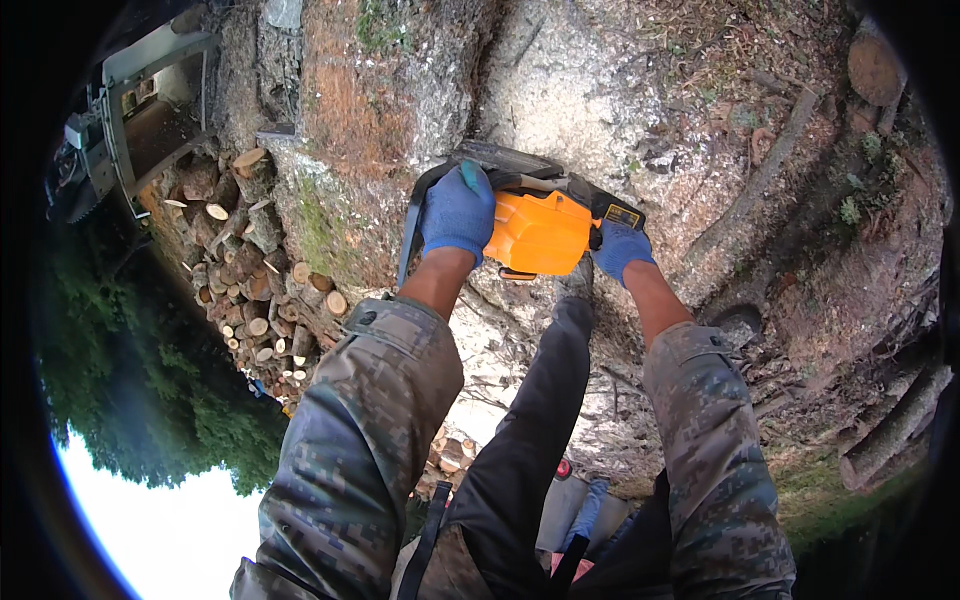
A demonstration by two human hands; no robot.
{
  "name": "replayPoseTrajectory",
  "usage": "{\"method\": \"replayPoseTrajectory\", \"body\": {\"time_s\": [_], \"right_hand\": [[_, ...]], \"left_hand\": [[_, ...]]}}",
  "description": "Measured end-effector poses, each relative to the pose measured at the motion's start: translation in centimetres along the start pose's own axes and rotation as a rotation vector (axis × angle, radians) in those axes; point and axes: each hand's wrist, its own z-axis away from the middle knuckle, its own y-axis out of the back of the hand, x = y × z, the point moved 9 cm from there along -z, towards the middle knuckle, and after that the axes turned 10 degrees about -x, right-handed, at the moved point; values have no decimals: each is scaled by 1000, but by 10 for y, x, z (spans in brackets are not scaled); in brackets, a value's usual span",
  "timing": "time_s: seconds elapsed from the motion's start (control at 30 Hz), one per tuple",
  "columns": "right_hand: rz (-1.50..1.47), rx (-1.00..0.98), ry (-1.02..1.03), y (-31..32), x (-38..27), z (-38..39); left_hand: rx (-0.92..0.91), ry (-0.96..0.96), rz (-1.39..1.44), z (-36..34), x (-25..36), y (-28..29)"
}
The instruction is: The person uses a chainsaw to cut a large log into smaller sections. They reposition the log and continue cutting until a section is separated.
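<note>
An orange-and-black chainsaw (545, 232) is held out in front of me above ground covered in pale sawdust. My left hand (458, 212), in a blue knit glove, is closed around its black handle on the left side, beside a dark hand guard (410, 232). At the other end my right hand (622, 248), gloved the same way, grips the black rear part, and its fingers are partly hidden. I cannot make out the guide bar. Just beyond the saw's body lies a dark piece of wood (505, 157).
A large heap of cut logs (250, 265) lies to the left, beside a grey metal machine frame (120, 130). On the right are a long branch (765, 180), a cut log end (875, 70) and another log (895, 430). My dark-trousered leg (545, 385) stands below the saw.
</note>
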Motion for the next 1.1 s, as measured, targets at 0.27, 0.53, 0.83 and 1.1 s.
{"method": "replayPoseTrajectory", "body": {"time_s": [0.27, 0.53, 0.83, 1.1], "right_hand": [[21, -178, -54, 6, -18, 23], [28, -147, -50, 12, -22, 35], [14, -102, -26, 19, -35, 50], [0, -159, -38, 18, -43, 62]], "left_hand": [[4, 6, -35, 2, -12, 12], [-9, 2, -58, 0, -8, 23], [-13, 13, -100, -5, -18, 36], [-24, -1, -70, -6, -24, 47]]}}
